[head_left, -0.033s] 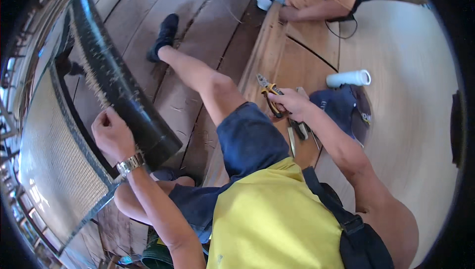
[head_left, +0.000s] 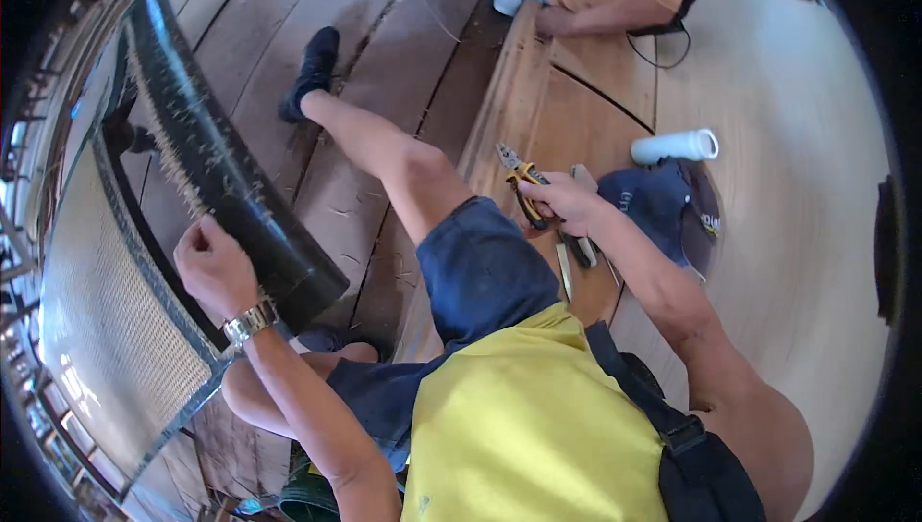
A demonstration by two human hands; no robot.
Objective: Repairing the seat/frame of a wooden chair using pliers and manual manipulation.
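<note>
My left hand [head_left: 215, 268], wearing a metal watch [head_left: 251, 321], is closed in a pinch at the frayed straw-coloured strands [head_left: 171, 159]. These strands fringe the edge of a long, dark, glossy curved piece [head_left: 240, 176], which also has short tufts along its face. Whether a strand lies between the fingertips is too small to tell. Over the wooden boards, my right hand [head_left: 567, 203] grips pliers [head_left: 524, 174] with black and yellow handles, jaws pointing away from me. A pale woven cane panel [head_left: 115, 282] with a dark frame stands at the left, beside my left hand.
Several hand tools [head_left: 581, 253] lie beneath my right hand. Further right are a dark blue cap [head_left: 643, 203] and a white tube [head_left: 674, 146]. Another person's arm [head_left: 610, 20] rests at the far boards. Straw scraps litter the plank floor [head_left: 375, 71]; a green bucket [head_left: 305, 495] is nearby.
</note>
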